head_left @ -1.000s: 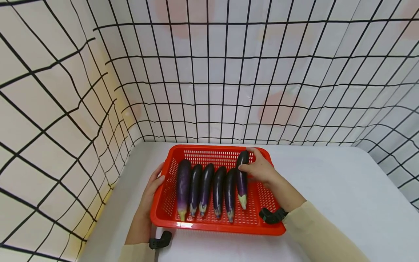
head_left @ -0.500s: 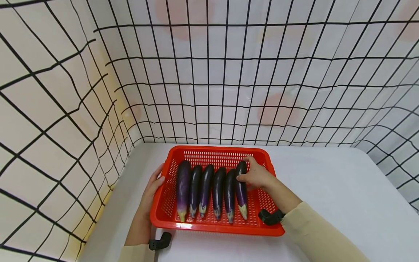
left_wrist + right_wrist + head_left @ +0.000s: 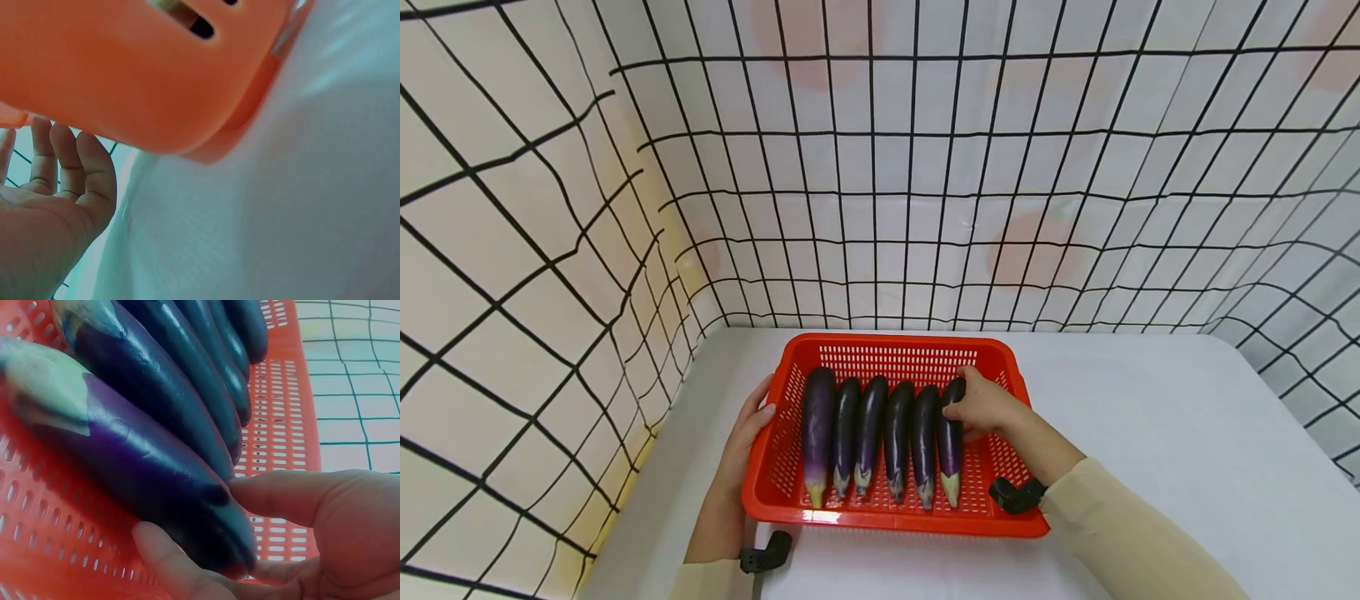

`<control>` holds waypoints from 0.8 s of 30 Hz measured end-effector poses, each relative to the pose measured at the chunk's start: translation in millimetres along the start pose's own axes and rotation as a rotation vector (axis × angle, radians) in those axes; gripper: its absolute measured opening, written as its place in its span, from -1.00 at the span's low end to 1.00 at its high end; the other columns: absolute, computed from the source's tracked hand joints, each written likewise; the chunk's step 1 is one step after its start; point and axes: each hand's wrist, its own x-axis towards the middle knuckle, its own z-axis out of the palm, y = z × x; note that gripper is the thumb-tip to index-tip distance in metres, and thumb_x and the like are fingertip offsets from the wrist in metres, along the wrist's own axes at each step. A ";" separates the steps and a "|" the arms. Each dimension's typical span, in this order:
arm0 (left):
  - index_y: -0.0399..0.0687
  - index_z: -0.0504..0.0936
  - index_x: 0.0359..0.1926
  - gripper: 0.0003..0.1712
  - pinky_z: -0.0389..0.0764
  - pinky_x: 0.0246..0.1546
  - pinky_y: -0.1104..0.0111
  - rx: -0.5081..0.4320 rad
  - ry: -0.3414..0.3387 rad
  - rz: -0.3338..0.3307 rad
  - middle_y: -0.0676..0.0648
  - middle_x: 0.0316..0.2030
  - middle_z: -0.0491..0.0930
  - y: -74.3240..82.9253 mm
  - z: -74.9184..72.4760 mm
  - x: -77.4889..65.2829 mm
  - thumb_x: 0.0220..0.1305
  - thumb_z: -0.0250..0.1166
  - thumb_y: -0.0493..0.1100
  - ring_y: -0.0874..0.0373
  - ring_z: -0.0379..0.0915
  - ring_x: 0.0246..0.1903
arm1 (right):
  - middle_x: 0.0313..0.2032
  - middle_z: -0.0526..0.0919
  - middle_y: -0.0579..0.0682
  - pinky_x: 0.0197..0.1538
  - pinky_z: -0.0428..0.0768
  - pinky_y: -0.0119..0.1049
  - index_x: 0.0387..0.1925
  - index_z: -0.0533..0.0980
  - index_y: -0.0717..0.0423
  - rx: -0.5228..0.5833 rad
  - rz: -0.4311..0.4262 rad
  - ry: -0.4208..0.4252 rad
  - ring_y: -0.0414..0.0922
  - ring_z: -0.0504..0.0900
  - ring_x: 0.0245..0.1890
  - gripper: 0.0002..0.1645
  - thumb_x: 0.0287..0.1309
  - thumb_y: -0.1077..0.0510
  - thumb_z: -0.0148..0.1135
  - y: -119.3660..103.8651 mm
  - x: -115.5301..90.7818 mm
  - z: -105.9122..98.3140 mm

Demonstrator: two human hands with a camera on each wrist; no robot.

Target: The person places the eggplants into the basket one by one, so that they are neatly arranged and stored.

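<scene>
A row of several dark purple eggplants (image 3: pixel 897 442) lies side by side in a red plastic basket (image 3: pixel 891 523), their pale stem ends toward the person. The person's right hand (image 3: pixel 988 407) grips the dark far end of the rightmost eggplant (image 3: pixel 951 458). In the right wrist view, the right hand's thumb and fingers (image 3: pixel 284 494) lie on both sides of this eggplant (image 3: pixel 134 462). The person's left hand (image 3: pixel 751 429) holds the basket's left rim. Seen from the left wrist, the left fingers (image 3: pixel 97 169) bend up against the underside of the basket's rim (image 3: pixel 150 119).
The basket stands on a white table (image 3: pixel 1135 433). Black wire grid panels (image 3: pixel 880 196) rise behind it and at both sides. Each wrist wears a black strap; the right strap (image 3: pixel 1017 495) hangs over the basket's near right corner.
The right hand has brought the rightmost eggplant down toward the person and into line beside the others. The left hand has stayed at the basket's rim.
</scene>
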 end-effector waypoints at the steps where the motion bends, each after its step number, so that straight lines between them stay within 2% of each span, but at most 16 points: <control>1: 0.39 0.07 0.57 -0.35 0.68 0.13 0.14 -0.001 0.005 -0.003 -0.08 0.48 0.23 -0.2 0.1 0.2 0.57 -0.01 -0.01 0.05 0.48 0.28 | 0.06 0.49 0.47 -0.27 0.79 0.03 0.52 -0.05 0.31 0.000 0.001 -0.003 0.07 0.69 -0.33 -0.01 0.23 0.31 0.29 0.2 0.2 -0.1; 7: 0.43 0.09 0.56 -0.35 0.68 0.13 0.11 -0.005 0.023 -0.020 -0.05 0.48 0.27 -1.2 2.0 0.5 0.55 0.02 0.01 0.02 0.48 0.29 | 0.10 0.50 0.47 -0.25 0.79 0.03 0.54 -0.05 0.29 -0.018 0.008 -0.008 0.11 0.74 -0.21 -0.01 0.25 0.26 0.29 1.6 0.7 -2.1; 11: 0.43 0.08 0.56 -0.34 0.68 0.13 0.10 0.006 0.015 -0.018 -0.06 0.48 0.26 -1.4 3.3 -0.1 0.55 0.02 0.00 0.03 0.48 0.29 | 0.16 0.49 0.47 -0.23 0.79 0.02 0.54 -0.06 0.30 -0.024 0.006 0.017 0.14 0.72 -0.14 0.01 0.26 0.20 0.30 1.0 -1.7 -4.1; 14: 0.43 0.08 0.56 -0.34 0.68 0.13 0.10 0.008 0.013 -0.017 -0.06 0.48 0.26 -0.6 3.7 -0.7 0.54 0.02 -0.01 0.03 0.49 0.28 | 0.12 0.54 0.43 -0.26 0.79 -0.06 0.55 -0.06 0.30 -0.063 -0.010 0.043 0.09 0.70 -0.25 0.02 0.28 0.15 0.30 0.5 -2.7 -5.1; 18: 0.43 0.08 0.56 -0.34 0.69 0.12 0.10 0.015 0.012 -0.013 -0.07 0.48 0.26 -0.1 3.5 -0.1 0.55 0.02 0.00 0.03 0.49 0.27 | -0.05 0.62 0.34 -0.31 0.72 -0.15 0.55 -0.03 0.27 -0.122 -0.037 0.084 0.06 0.65 -0.44 0.01 0.29 0.07 0.30 -0.9 -3.6 -6.7; 21: 0.44 0.08 0.56 -0.34 0.68 0.13 0.10 0.016 0.015 -0.016 -0.07 0.48 0.26 -0.4 2.7 1.0 0.55 0.01 0.00 0.03 0.48 0.28 | 0.00 0.64 0.34 -0.10 0.72 0.01 0.54 0.02 0.26 -0.153 -0.056 0.119 0.09 0.69 -0.28 -0.02 0.29 0.03 0.29 -2.5 -5.0 -7.7; 24: 0.46 0.09 0.56 -0.35 0.69 0.13 0.10 0.020 0.023 -0.025 -0.05 0.48 0.27 -0.5 2.1 2.0 0.54 0.02 0.02 0.03 0.48 0.28 | 0.16 0.59 0.38 0.15 0.63 0.20 0.54 0.02 0.26 -0.173 -0.071 0.136 0.15 0.67 -0.04 -0.03 0.31 0.02 0.27 -4.2 -6.9 -9.4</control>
